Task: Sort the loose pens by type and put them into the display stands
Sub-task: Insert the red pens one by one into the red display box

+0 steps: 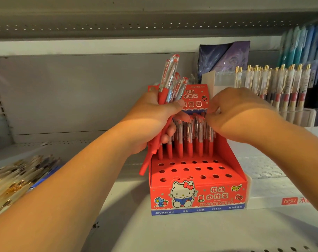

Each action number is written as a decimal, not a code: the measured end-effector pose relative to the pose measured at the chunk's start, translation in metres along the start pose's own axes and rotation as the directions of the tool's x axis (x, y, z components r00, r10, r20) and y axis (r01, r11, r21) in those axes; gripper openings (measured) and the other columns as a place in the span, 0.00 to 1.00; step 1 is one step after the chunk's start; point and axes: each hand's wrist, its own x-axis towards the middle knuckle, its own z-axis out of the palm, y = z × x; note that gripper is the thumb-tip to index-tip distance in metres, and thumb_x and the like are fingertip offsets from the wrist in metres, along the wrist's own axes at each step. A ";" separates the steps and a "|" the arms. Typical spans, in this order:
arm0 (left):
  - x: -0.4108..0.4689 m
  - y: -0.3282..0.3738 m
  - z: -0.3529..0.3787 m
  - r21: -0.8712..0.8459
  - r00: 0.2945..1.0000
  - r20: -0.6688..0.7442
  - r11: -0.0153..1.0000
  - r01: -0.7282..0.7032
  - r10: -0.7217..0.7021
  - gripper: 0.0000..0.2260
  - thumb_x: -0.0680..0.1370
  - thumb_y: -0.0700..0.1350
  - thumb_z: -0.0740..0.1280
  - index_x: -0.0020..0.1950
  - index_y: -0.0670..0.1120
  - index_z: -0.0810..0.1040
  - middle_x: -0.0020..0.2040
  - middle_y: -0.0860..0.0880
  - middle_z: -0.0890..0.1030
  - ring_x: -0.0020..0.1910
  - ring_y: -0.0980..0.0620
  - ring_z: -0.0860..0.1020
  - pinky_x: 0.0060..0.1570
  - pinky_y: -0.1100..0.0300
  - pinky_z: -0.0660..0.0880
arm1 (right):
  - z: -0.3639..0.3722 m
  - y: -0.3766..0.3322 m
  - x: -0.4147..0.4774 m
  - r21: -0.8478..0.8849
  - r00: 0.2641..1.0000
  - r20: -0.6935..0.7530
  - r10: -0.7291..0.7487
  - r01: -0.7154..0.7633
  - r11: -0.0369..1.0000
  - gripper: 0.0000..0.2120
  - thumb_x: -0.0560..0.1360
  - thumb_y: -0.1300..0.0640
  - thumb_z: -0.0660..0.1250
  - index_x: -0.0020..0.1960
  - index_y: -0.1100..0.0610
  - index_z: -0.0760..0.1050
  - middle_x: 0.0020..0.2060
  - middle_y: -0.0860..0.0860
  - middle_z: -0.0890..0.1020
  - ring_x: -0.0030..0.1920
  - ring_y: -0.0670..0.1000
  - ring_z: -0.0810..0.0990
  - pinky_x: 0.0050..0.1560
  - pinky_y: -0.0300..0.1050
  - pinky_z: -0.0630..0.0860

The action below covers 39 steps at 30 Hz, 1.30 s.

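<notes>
Your left hand point(151, 120) clenches a bundle of red pens point(170, 79), clear barrels up, just in front of the red display stand point(196, 195) on the white shelf point(172, 233). How many pens the bundle holds is hard to make out. Its lower ends hang beside the stand's left wall. Your right hand point(236, 115) curls over the standing pens point(189, 140) in the stand's back rows. Its fingertips are blurred among the clips, so you cannot tell whether it pinches one. 3 rows of holes show at the stand's front. At far left, a heap of loose pens point(18, 179) is cut off by the frame. At right, gold-clipped pens point(274, 82) stand partly hidden behind your right hand.
</notes>
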 end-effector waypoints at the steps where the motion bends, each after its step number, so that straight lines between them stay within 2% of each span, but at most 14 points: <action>1: -0.001 0.000 0.000 0.002 1.000 0.016 1.000 -0.006 0.006 0.03 0.81 0.43 0.66 0.53 0.46 0.74 0.39 0.45 0.85 0.22 0.53 0.69 0.19 0.65 0.65 | 0.001 0.000 0.000 0.096 0.999 -0.040 -0.018 0.021 0.995 0.08 0.74 0.54 0.65 0.51 0.50 0.79 0.42 0.49 0.80 0.41 0.53 0.78 0.38 0.40 0.74; 3: -0.001 -0.001 0.001 0.012 0.998 0.055 0.999 -0.029 0.029 0.03 0.81 0.42 0.67 0.53 0.46 0.75 0.41 0.43 0.85 0.22 0.53 0.69 0.19 0.65 0.65 | 0.004 -0.006 -0.003 0.450 0.996 -0.075 -0.047 0.076 0.890 0.08 0.74 0.57 0.66 0.51 0.48 0.79 0.41 0.46 0.83 0.41 0.50 0.81 0.33 0.38 0.73; 5: -0.002 -0.001 0.001 0.016 0.995 0.089 0.998 -0.054 0.053 0.05 0.80 0.41 0.67 0.55 0.45 0.76 0.42 0.41 0.85 0.22 0.53 0.69 0.19 0.65 0.66 | 0.008 -0.013 -0.007 0.807 0.997 0.005 -0.071 0.038 0.589 0.08 0.75 0.62 0.67 0.52 0.53 0.80 0.41 0.51 0.85 0.41 0.50 0.84 0.27 0.41 0.75; 6: -0.002 -0.001 0.001 0.010 0.993 0.099 0.998 -0.059 0.058 0.05 0.80 0.41 0.67 0.56 0.45 0.76 0.43 0.41 0.85 0.22 0.53 0.69 0.19 0.65 0.66 | 0.009 -0.014 -0.009 0.889 0.996 0.044 -0.078 -0.004 0.458 0.08 0.75 0.63 0.67 0.52 0.56 0.80 0.41 0.54 0.86 0.40 0.50 0.85 0.26 0.41 0.75; 7: -0.002 0.000 0.000 0.006 0.992 0.108 0.998 -0.058 0.057 0.04 0.80 0.41 0.67 0.55 0.46 0.77 0.43 0.41 0.85 0.22 0.53 0.70 0.20 0.64 0.66 | 0.010 -0.014 -0.009 0.928 0.994 0.072 -0.084 -0.036 0.371 0.07 0.76 0.62 0.68 0.53 0.58 0.80 0.40 0.55 0.85 0.39 0.51 0.85 0.26 0.41 0.75; 10: -0.004 0.000 0.000 0.064 0.987 0.158 0.997 -0.041 0.031 0.03 0.80 0.41 0.67 0.51 0.48 0.76 0.38 0.45 0.85 0.22 0.54 0.71 0.20 0.65 0.67 | 0.010 -0.009 -0.007 0.970 0.984 0.136 -0.113 -0.109 0.218 0.09 0.78 0.58 0.67 0.55 0.62 0.79 0.38 0.54 0.85 0.36 0.51 0.84 0.29 0.39 0.76; 14: -0.005 0.000 0.001 0.091 0.977 0.211 0.996 -0.011 -0.009 0.02 0.81 0.43 0.67 0.53 0.48 0.76 0.44 0.45 0.85 0.23 0.54 0.73 0.20 0.64 0.68 | 0.009 -0.008 -0.003 0.982 0.977 0.172 -0.126 -0.159 0.106 0.12 0.78 0.60 0.66 0.58 0.66 0.78 0.43 0.57 0.84 0.39 0.52 0.83 0.41 0.45 0.78; 17: -0.005 0.002 -0.001 0.063 0.978 0.210 0.998 -0.011 -0.002 0.03 0.81 0.44 0.66 0.53 0.47 0.75 0.45 0.42 0.85 0.24 0.52 0.73 0.21 0.63 0.69 | 0.006 -0.009 -0.003 0.992 0.989 0.126 -0.081 -0.127 0.001 0.04 0.79 0.61 0.65 0.48 0.60 0.78 0.39 0.54 0.85 0.38 0.51 0.84 0.36 0.41 0.79; 20: -0.004 0.004 -0.005 0.059 0.986 0.161 0.997 -0.056 0.046 0.00 0.82 0.43 0.65 0.52 0.48 0.75 0.43 0.42 0.85 0.23 0.51 0.73 0.19 0.63 0.67 | 0.000 -0.011 -0.005 0.996 0.999 0.029 -0.025 -0.032 -0.089 0.07 0.78 0.63 0.64 0.42 0.58 0.75 0.36 0.54 0.85 0.33 0.50 0.83 0.30 0.39 0.78; 25: 0.000 0.006 -0.014 0.225 0.992 -0.024 0.967 -0.118 0.127 0.01 0.81 0.43 0.65 0.51 0.47 0.74 0.38 0.47 0.85 0.25 0.46 0.79 0.17 0.63 0.65 | -0.003 -0.013 -0.006 0.996 0.997 -0.074 0.028 0.075 -0.051 0.07 0.79 0.64 0.63 0.43 0.59 0.72 0.39 0.58 0.85 0.31 0.50 0.80 0.26 0.40 0.73; 30: 0.005 0.007 -0.015 0.330 0.957 -0.193 0.933 -0.147 0.219 0.05 0.80 0.41 0.65 0.49 0.51 0.74 0.40 0.42 0.84 0.25 0.43 0.76 0.19 0.61 0.66 | 0.004 -0.014 -0.005 0.985 0.986 -0.144 0.078 0.135 0.111 0.11 0.76 0.66 0.69 0.47 0.56 0.68 0.36 0.55 0.86 0.30 0.52 0.81 0.24 0.42 0.75; 33: 0.005 0.007 -0.014 0.301 0.940 -0.233 0.937 -0.174 0.250 0.04 0.79 0.40 0.65 0.50 0.50 0.74 0.37 0.44 0.83 0.23 0.45 0.72 0.19 0.61 0.65 | 0.012 -0.018 -0.009 0.967 0.985 -0.171 -0.005 0.168 0.190 0.17 0.75 0.67 0.71 0.49 0.53 0.65 0.33 0.56 0.83 0.31 0.53 0.84 0.27 0.47 0.81; 37: 0.004 0.008 -0.011 0.278 0.937 -0.235 0.941 -0.191 0.259 0.05 0.79 0.39 0.65 0.49 0.49 0.75 0.37 0.40 0.82 0.21 0.46 0.70 0.18 0.62 0.64 | 0.024 -0.021 -0.011 0.883 0.967 -0.249 -0.056 0.251 0.398 0.23 0.72 0.63 0.74 0.48 0.42 0.63 0.35 0.57 0.80 0.32 0.60 0.84 0.29 0.54 0.82; 39: 0.003 0.009 -0.010 0.270 0.937 -0.230 0.942 -0.198 0.263 0.06 0.79 0.38 0.64 0.49 0.50 0.75 0.36 0.45 0.82 0.20 0.48 0.69 0.18 0.63 0.64 | 0.028 -0.022 -0.013 0.884 0.963 -0.258 -0.071 0.266 0.384 0.23 0.71 0.61 0.76 0.47 0.40 0.65 0.34 0.56 0.80 0.32 0.58 0.84 0.30 0.53 0.82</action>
